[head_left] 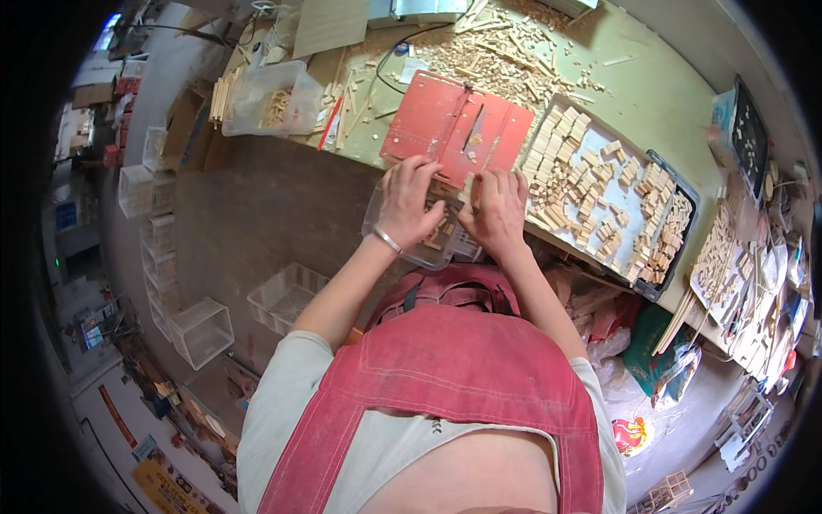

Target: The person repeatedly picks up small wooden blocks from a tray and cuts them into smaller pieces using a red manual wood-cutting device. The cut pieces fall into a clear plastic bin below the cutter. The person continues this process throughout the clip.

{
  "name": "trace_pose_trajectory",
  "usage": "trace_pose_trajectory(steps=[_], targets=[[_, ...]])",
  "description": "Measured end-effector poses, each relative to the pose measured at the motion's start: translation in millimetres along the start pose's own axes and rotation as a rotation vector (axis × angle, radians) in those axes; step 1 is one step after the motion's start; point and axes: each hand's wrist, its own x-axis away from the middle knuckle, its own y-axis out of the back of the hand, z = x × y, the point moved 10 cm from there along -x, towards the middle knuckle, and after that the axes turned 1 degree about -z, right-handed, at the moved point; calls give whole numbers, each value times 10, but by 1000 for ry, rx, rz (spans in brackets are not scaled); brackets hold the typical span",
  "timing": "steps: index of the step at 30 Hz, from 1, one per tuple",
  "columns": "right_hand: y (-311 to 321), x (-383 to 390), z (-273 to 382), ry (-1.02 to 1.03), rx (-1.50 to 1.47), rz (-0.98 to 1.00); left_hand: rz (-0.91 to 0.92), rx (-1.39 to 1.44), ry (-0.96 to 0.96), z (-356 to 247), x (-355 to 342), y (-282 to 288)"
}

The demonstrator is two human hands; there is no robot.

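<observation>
At the near edge of a red saw table point(419, 116) with a dark slot, both my hands work close together. My left hand point(409, 206), with a bracelet at its wrist, touches that edge; its fingers are bent and its thumb stands apart, with nothing plainly held. Closed around a small pale wooden block point(468, 188), my right hand point(499, 208) is at the same edge, to the right. Beneath them sits a clear plastic box point(374, 212) with wooden pieces in it, partly hidden by my hands. Small wood bits lie on the red top.
A tray point(612, 184) of wooden blocks stands at the right. Offcuts point(505, 51) cover the green bench point(659, 81) behind. At the left are a clear bin point(274, 94) and a red pencil-like stick point(330, 124). A white crate point(287, 295) stands on the floor.
</observation>
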Motion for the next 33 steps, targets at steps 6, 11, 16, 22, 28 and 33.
trace_pose_trajectory(steps=[6, 11, 16, 22, 28, 33], targets=[[-388, -286, 154, -12, 59, -39, 154, -19, -97, 250, -414, -297], [-434, -218, 129, -39, 49, -128, 282, -23, -133, 388, -583, -493], [-473, 224, 21, -337, -216, -151, 291, -50, -195, 380, -626, -473], [-1501, 483, -28, -542, -812, 66, 272, -59, -288, 334, -651, -484], [-1535, 441, 69, -477, -903, 74, 224, -44, -361, 327, -669, -436], [-1358, 389, -9, -461, -974, 71, 318, -101, -329, 293, -701, -489]])
